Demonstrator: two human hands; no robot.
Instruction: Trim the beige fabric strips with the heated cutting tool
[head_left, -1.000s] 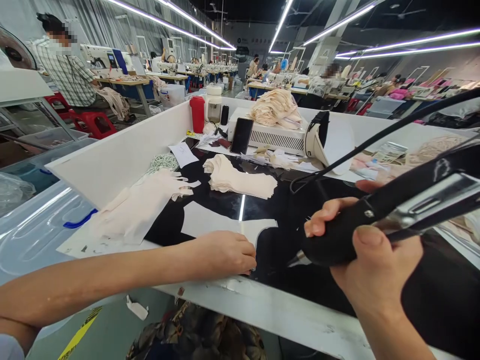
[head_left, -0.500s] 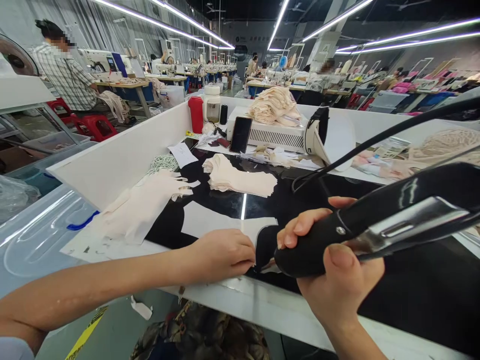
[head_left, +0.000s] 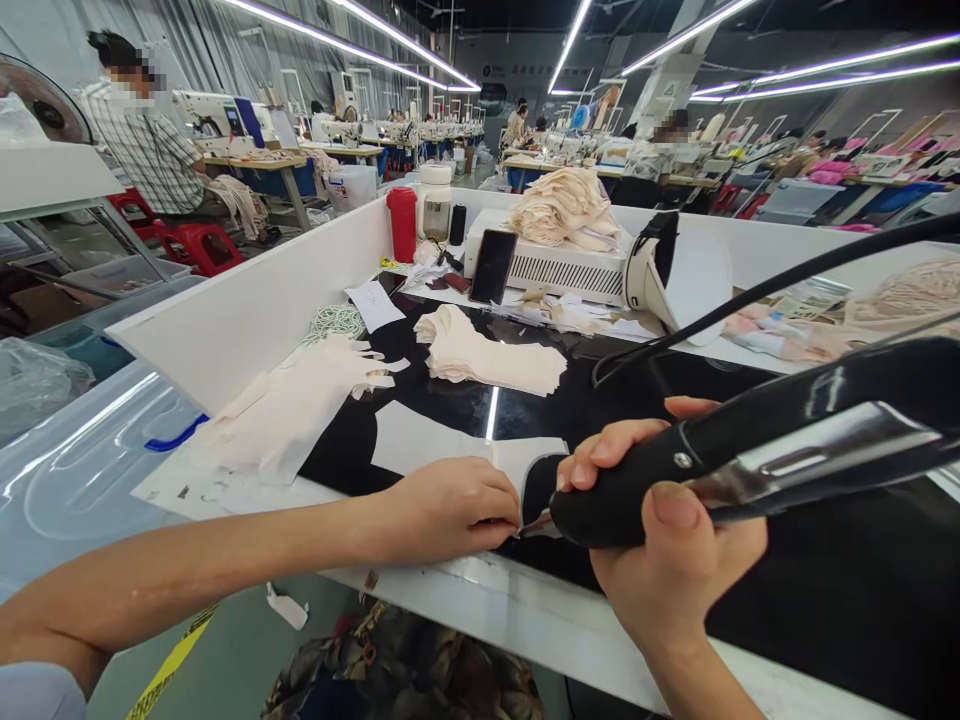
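My right hand [head_left: 675, 530] is wrapped round a black corded tool [head_left: 720, 450] with a silver lever. The tool's metal tip points left and reaches close to my left fingertips. My left hand [head_left: 457, 510] is closed at the near edge of a pale cut piece [head_left: 420, 440] on the black tabletop; whatever its fingertips pinch is too small to make out. Beyond that piece sits a stack of cream fabric pieces [head_left: 495, 358]. More cream pieces [head_left: 292, 405] lie spread at the left of the table.
A white box [head_left: 555, 270] with cream fabric on top stands at the back, beside a leaning phone [head_left: 493, 266], a red cup [head_left: 403, 224] and a jar [head_left: 434, 205]. The black cable [head_left: 757, 290] arches at right. A person [head_left: 142, 140] sits far left.
The view has shifted slightly, so the table and background appear a little further right. The tool's metal tip now shows nearer my left fingertips. Both hands keep their grips.
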